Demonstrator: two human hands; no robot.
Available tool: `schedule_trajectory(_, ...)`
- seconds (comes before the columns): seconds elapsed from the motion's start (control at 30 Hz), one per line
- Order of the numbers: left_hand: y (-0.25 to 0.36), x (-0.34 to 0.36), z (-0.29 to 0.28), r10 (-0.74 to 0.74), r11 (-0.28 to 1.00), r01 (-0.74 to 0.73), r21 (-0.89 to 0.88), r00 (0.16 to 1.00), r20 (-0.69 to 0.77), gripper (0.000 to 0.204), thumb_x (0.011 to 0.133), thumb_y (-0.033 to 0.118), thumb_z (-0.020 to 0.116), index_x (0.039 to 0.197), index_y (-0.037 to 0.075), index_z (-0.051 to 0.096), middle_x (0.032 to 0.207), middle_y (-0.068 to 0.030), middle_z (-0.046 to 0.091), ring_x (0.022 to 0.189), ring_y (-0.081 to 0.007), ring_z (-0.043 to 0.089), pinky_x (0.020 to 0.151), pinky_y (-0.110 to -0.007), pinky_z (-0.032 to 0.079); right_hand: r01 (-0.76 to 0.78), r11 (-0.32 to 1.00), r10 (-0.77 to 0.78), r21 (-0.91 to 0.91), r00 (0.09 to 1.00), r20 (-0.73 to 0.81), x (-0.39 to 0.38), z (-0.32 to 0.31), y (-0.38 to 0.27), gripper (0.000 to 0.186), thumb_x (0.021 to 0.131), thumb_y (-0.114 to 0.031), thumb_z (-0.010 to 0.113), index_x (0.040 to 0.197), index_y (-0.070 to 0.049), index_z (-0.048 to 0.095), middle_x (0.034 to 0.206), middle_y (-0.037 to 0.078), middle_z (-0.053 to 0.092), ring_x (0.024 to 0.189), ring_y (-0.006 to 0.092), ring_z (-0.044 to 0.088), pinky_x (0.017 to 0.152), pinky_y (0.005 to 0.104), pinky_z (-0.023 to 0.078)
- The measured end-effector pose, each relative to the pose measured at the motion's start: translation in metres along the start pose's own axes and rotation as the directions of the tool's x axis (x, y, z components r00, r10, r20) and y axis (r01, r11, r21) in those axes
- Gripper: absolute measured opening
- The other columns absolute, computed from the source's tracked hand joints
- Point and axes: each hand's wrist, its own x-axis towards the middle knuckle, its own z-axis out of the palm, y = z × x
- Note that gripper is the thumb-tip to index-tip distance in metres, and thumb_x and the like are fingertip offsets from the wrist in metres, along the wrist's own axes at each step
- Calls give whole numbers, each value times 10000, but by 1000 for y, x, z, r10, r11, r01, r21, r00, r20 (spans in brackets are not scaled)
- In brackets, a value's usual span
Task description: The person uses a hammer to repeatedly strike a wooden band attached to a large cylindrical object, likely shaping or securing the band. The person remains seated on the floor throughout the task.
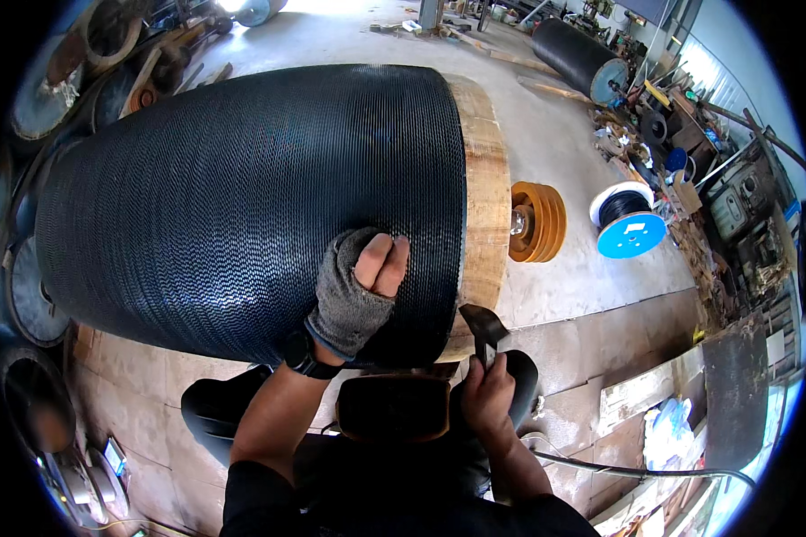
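A large roller point(197, 179) wound with dark, ridged covering has a pale wooden band point(481, 152) at its right end. My left hand point(363, 282), in a grey glove with bare fingertips, rests on the roller near that end with fingers bent together; what, if anything, is under them is hidden. My right hand point(490, 389) grips a hammer point(482, 320) upright beside the lower edge of the wooden band. An orange grooved pulley point(542, 224) sits on a shaft beyond the band. Between my knees is a dark padded shape point(392, 398).
A blue-flanged cable reel point(630, 234) stands on the floor point(564, 143) at right, with another dark roller point(569, 58) behind. Stacked reels point(45, 98) line the left. Scrap, boards point(649, 380), a plastic bag point(667, 430) and a hose point(636, 470) lie along the right.
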Motion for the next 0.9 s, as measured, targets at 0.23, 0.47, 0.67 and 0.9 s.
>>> schedule_trajectory(0.23, 5, 8, -5, -21, 999, 20, 32, 999, 35, 348, 756, 12, 690, 1098, 56, 643, 1079, -93, 533, 886, -266, 611, 742, -387, 543, 153, 985, -142, 77, 980, -137, -11, -3, 11, 179, 948, -128, 553, 873, 27, 506, 605, 168, 554, 508, 268, 574, 463, 388, 433)
schedule_trajectory(0.47, -6, 14, 3, -3, 996, 4, 92, 1000, -11, 375, 756, -34, 665, 1110, 89, 639, 1051, -91, 554, 862, -258, 609, 699, -377, 543, 311, 901, -281, 304, 950, -137, -13, -27, -5, 294, 883, -86, 592, 1117, 79, 525, 763, 229, 614, 668, 403, 644, 599, 432, 520)
schedule_trajectory(0.67, 0, 24, -1, -48, 998, 48, 49, 999, 0, 300, 839, -29, 619, 1128, 52, 609, 981, -111, 599, 852, -272, 619, 728, -373, 532, 38, 995, -37, 89, 999, -9, -13, 15, 26, 311, 865, -130, 686, 1076, 25, 519, 805, 249, 628, 738, 449, 643, 626, 490, 516)
schedule_trajectory(0.9, 93, -49, -8, -167, 857, 285, -429, 942, 292, 370, 836, -10, 649, 1197, 22, 578, 963, -119, 671, 876, -279, 648, 844, -425, 485, 78, 968, -66, 239, 996, -55, -35, 8, 22, 252, 903, -84, 656, 1091, 18, 523, 804, 246, 628, 709, 441, 644, 599, 465, 522)
